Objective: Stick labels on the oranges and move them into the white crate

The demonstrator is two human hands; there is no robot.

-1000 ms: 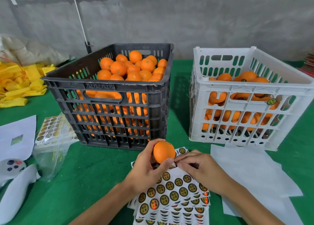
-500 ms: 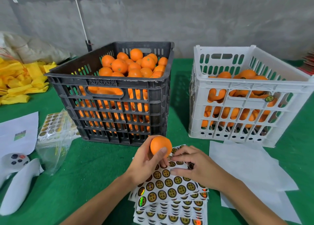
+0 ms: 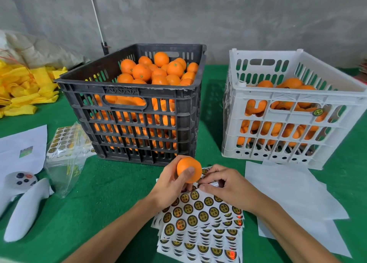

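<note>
Near the front of the green felt table (image 3: pixel 119 193), the left hand (image 3: pixel 170 185) grips a round orange fruit (image 3: pixel 188 169), thumb across its face, just above a fanned stack of white sticker sheets with round gold-and-black labels (image 3: pixel 198 223). The right hand (image 3: pixel 224 185) curls its fingertips at the top sheet's upper edge, pinching there; whether a label has lifted I cannot tell. Behind stand a black slatted plastic crate (image 3: pixel 139 112) heaped with oranges and, to its right, a white slatted plastic crate (image 3: pixel 288 123) partly filled.
</note>
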